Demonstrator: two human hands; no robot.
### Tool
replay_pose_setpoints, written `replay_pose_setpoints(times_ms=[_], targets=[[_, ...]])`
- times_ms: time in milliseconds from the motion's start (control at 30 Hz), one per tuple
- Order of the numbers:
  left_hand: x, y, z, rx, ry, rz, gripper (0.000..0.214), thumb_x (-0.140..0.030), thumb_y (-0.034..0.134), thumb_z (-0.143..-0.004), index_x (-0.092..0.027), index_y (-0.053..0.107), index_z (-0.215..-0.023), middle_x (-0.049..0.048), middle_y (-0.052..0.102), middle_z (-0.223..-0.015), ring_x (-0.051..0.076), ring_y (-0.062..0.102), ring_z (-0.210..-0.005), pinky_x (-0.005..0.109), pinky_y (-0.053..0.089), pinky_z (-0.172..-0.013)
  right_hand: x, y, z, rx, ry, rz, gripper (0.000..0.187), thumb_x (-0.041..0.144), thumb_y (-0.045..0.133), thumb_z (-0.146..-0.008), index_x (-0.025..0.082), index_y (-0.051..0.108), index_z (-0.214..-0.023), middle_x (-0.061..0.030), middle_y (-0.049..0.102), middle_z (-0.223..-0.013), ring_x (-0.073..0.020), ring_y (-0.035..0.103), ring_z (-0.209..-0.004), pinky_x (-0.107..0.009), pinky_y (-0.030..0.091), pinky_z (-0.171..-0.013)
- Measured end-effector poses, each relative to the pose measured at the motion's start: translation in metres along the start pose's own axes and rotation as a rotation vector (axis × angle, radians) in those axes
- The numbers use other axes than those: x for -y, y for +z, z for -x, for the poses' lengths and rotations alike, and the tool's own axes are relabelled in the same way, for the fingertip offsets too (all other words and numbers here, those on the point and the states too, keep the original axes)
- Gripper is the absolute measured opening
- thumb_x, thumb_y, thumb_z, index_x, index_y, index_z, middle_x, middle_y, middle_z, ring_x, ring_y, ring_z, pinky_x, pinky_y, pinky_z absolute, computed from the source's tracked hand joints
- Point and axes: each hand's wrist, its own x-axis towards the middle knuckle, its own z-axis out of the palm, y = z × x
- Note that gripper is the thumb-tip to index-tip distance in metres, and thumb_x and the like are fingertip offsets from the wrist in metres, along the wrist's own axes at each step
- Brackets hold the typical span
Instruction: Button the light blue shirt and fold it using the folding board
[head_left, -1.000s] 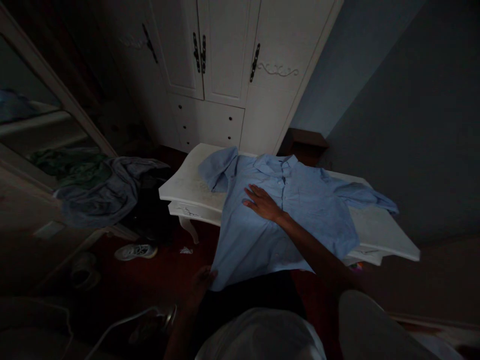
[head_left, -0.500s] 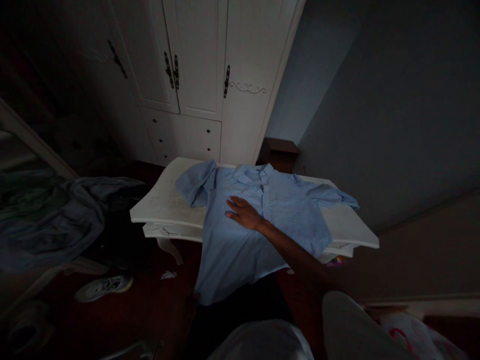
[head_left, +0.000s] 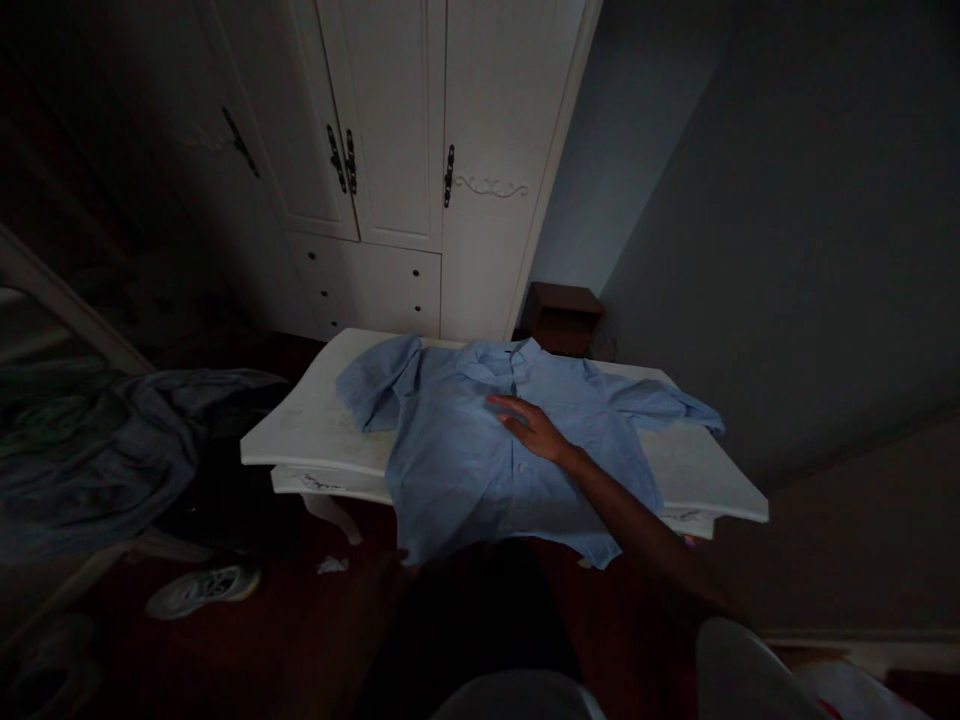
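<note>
A light blue short-sleeved shirt (head_left: pixel 457 460) lies front-up on a low white table (head_left: pixel 300 430), its hem hanging over the near edge. My right hand (head_left: pixel 536 428) rests flat on the shirt's chest near the button line, fingers stretched out and pointing left. My left hand (head_left: pixel 394 565) is low in the shadow at the shirt's lower left hem corner and seems to pinch the cloth; its fingers are hard to make out in the dark.
A white wardrobe (head_left: pixel 420 150) with drawers stands behind the table, a small brown nightstand (head_left: pixel 562 315) to its right. A heap of dark clothes (head_left: pixel 112 450) lies at left. A pale sneaker (head_left: pixel 202 585) sits on the red floor.
My right hand has slid rightward across the shirt's chest to the button line. The hem corner at my left hand sits higher and closer to the table edge.
</note>
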Motion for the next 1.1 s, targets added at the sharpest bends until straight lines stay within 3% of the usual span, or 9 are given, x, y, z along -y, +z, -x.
replay_pose_setpoints(times_ms=[100,167,333,433,567,700,800,900,1100], targets=[[-0.057,0.003,-0.011,0.077,0.132,0.169,0.029,-0.047,0.063,-0.082,-0.022,0.074,-0.094,0.0066,0.074,-0.092,0.024,0.068,-0.08,0.033,0.052,-0.074,-0.024,-0.036,0.003,-0.092,0.026,0.106,0.04,0.034,0.039,-0.097,0.025,0.062,-0.129,-0.0063,0.064,-0.13,-0.0215,0.057,-0.124,-0.043,0.042,-0.109],[-0.098,0.007,-0.029,0.051,0.256,0.214,0.03,-0.047,0.061,-0.083,-0.021,0.074,-0.088,0.0057,0.073,-0.082,0.022,0.065,-0.072,0.032,0.051,-0.072,-0.043,-0.056,0.003,-0.108,0.031,0.192,0.041,0.027,0.039,-0.094,0.025,0.062,-0.128,-0.0056,0.065,-0.129,-0.0221,0.058,-0.123,-0.044,0.042,-0.109],[-0.166,0.026,-0.114,-0.091,0.528,0.123,0.023,-0.034,0.056,-0.086,-0.019,0.072,-0.094,0.0078,0.073,-0.095,0.021,0.066,-0.083,0.031,0.05,-0.08,-0.08,-0.084,-0.007,-0.018,-0.017,0.32,0.051,0.015,0.039,-0.086,0.021,0.06,-0.132,-0.0079,0.063,-0.131,-0.0224,0.056,-0.125,-0.045,0.041,-0.111],[-0.187,0.037,-0.174,-0.142,0.607,-0.097,0.024,-0.022,0.058,-0.083,-0.016,0.067,-0.105,0.01,0.072,-0.102,0.021,0.066,-0.086,0.035,0.05,-0.085,-0.1,-0.086,-0.015,0.038,-0.045,0.337,0.054,0.012,0.041,-0.084,0.018,0.057,-0.135,-0.0097,0.061,-0.135,-0.0229,0.054,-0.128,-0.046,0.039,-0.112],[-0.206,0.039,-0.238,-0.239,0.415,-0.314,0.052,-0.026,0.064,-0.082,-0.009,0.051,-0.129,0.0182,0.066,-0.118,0.024,0.067,-0.098,0.035,0.05,-0.089,-0.13,-0.085,-0.028,0.02,-0.035,0.294,0.057,0.012,0.045,-0.083,0.022,0.053,-0.138,-0.0091,0.058,-0.137,-0.024,0.056,-0.125,-0.049,0.042,-0.11],[-0.224,0.037,-0.286,-0.293,0.287,-0.441,0.061,-0.04,0.06,-0.087,-0.004,0.044,-0.134,0.0259,0.06,-0.129,0.03,0.059,-0.12,0.037,0.046,-0.097,-0.156,-0.084,-0.039,-0.071,-0.027,0.217,0.058,0.012,0.05,-0.081,0.024,0.052,-0.138,-0.0097,0.056,-0.138,-0.0243,0.059,-0.119,-0.05,0.044,-0.107],[-0.237,0.038,-0.314,-0.261,0.259,-0.521,0.06,-0.051,0.051,-0.091,-0.004,0.052,-0.128,0.0253,0.064,-0.124,0.032,0.059,-0.12,0.037,0.047,-0.096,-0.171,-0.086,-0.047,-0.15,0.023,0.174,0.055,0.013,0.052,-0.082,0.023,0.052,-0.136,-0.0115,0.055,-0.135,-0.0235,0.063,-0.11,-0.048,0.048,-0.103],[-0.25,0.04,-0.335,-0.186,0.298,-0.606,0.056,-0.053,0.056,-0.086,-0.009,0.061,-0.121,0.0189,0.067,-0.122,0.03,0.061,-0.119,0.033,0.046,-0.096,-0.181,-0.093,-0.061,-0.234,0.11,0.13,0.05,0.019,0.054,-0.084,0.022,0.054,-0.134,-0.0127,0.058,-0.13,-0.0231,0.065,-0.104,-0.044,0.053,-0.095],[-0.272,0.042,-0.355,-0.03,0.367,-0.768,0.032,-0.035,0.069,-0.073,-0.017,0.075,-0.099,0.0105,0.073,-0.11,0.026,0.067,-0.106,0.028,0.05,-0.089,-0.182,-0.101,-0.108,-0.259,0.421,0.243,0.048,0.042,0.052,-0.093,0.014,0.055,-0.132,-0.0171,0.058,-0.132,-0.0254,0.058,-0.12,-0.04,0.045,-0.102]])
